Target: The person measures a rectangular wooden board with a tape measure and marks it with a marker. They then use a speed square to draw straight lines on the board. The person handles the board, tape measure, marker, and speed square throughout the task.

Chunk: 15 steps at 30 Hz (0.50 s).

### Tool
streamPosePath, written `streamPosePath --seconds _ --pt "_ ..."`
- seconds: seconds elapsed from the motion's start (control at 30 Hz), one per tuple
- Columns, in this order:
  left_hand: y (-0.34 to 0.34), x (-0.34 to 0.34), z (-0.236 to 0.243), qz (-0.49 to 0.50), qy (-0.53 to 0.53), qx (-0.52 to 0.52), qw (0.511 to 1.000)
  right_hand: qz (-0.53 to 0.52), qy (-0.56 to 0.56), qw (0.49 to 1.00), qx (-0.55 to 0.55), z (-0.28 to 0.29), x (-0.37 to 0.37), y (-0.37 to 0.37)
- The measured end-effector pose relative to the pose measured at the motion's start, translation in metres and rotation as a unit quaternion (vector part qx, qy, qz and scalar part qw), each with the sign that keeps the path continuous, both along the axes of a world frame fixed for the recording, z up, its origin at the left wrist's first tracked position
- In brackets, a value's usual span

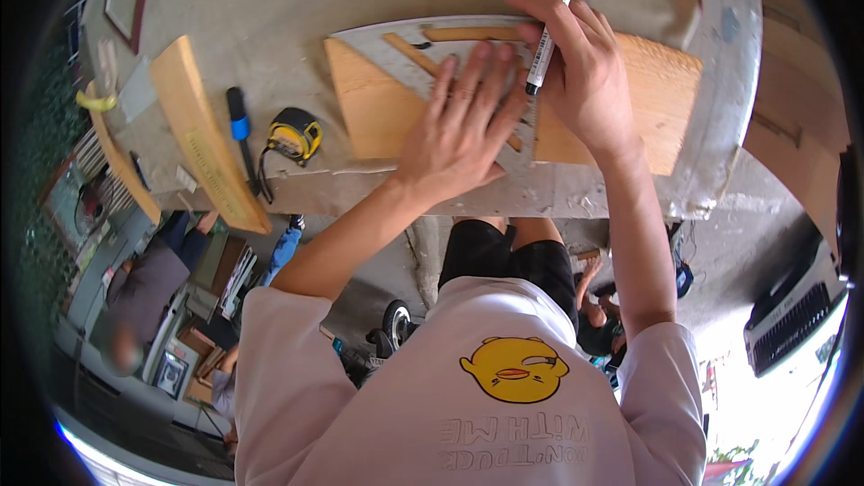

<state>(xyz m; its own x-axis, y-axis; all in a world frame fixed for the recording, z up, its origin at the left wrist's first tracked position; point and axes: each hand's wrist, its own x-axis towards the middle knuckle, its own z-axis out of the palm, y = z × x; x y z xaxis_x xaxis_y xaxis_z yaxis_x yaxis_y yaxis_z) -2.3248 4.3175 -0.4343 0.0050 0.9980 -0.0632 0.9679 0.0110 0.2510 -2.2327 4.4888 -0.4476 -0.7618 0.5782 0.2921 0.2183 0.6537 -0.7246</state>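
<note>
A light wooden board (364, 121) lies across the near edge of the worktable. On it rests a grey triangular set square (376, 48) with long slots through which the wood shows. My left hand (459, 130) is laid flat over the square, fingers stretched and slightly spread. Just right of it, my right hand (589, 81) grips a white marker pen (550, 40) between thumb and fingers. The pen's thin tip points up and away from me, and its black end is down near the square's right edge. My right palm hides part of the board.
Left of the board sit a yellow-black tape measure (294, 135), a slim tool with a black-and-blue handle (238, 117) and a long plank (202, 144). A framed panel (135, 9) lies far left. Beyond the table are a person (157, 279) at left and another (598, 315) at right.
</note>
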Motion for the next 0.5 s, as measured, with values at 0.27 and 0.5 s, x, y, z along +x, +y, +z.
streamPosePath --seconds 0.27,0.5 --pt "-0.009 -0.005 0.001 -0.017 -0.052 -0.01 0.998 0.236 -0.02 0.958 -0.161 0.025 -0.099 -0.005" --pt "-0.009 -0.005 -0.004 -0.004 -0.01 0.074 0.997 0.302 -0.077 0.936 -0.165 0.014 -0.12 -0.017"
